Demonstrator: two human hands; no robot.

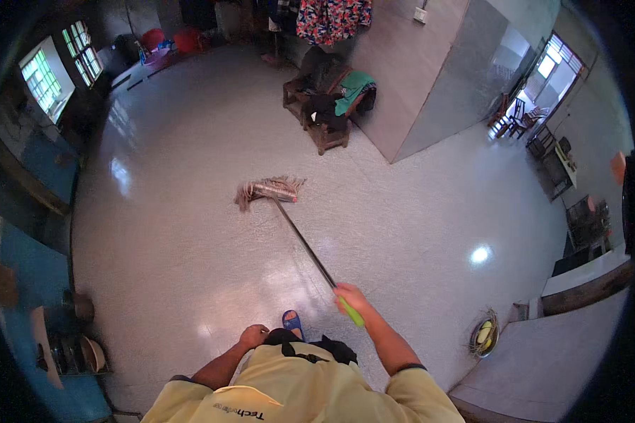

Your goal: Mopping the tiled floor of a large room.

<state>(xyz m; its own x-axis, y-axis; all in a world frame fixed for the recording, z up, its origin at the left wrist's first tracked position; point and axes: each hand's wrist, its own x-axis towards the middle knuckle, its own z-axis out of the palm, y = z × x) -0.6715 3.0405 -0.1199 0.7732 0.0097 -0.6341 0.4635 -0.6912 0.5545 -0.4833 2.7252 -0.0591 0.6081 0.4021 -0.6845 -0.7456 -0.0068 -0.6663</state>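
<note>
A string mop lies with its strands spread on the smooth grey floor ahead of me. Its dark metal pole slants down towards me and ends in a green grip. My right hand is closed round the pole at the top of that grip. Near my waist, beside my dark trousers, is my left hand; it is off the mop, and its fingers look curled, partly hidden from view. A blue slipper shows on one foot just beyond my waist.
A wooden chair heaped with clothes stands by the jutting wall corner. At the right, a basin with yellow-green produce sits near a low ledge. Left are a rack of pans and windows; chairs stand by the far doorway.
</note>
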